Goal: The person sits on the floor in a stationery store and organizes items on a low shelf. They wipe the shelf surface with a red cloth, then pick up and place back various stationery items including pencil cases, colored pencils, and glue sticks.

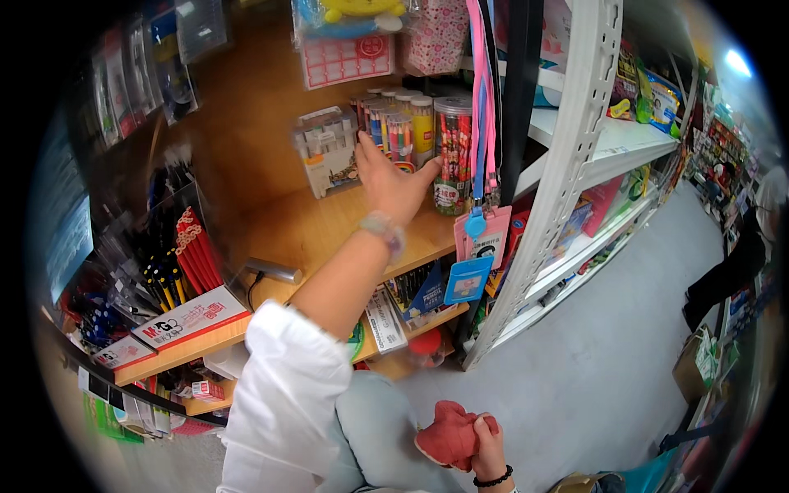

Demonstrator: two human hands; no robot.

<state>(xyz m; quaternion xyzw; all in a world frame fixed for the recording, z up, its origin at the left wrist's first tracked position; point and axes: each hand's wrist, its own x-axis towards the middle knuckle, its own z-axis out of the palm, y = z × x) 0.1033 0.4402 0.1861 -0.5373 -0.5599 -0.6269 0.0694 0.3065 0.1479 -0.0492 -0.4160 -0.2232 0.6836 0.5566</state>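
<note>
My left hand (393, 183) reaches onto the wooden shelf (271, 219), thumb and fingers spread. Its fingers are in front of clear tubes of colored pencils (399, 137), beside a clear plastic box of markers (327, 151). The thumb tip comes close to a lidded clear jar of red pencils (453, 154); whether it touches cannot be told. A yellow-wrapped tube (421, 126) stands behind the hand. Lower down, over the floor by my knee, my right hand (488, 450) grips a crumpled red cloth (453, 434).
Lanyards with badge holders (471, 280) hang at the shelf's right end, by a white perforated metal upright (555, 185). Pens and red pencils (197, 249) fill a holder on the left. A silver cylinder with a cable (274, 271) lies on the shelf. Another person (733, 252) stands far right.
</note>
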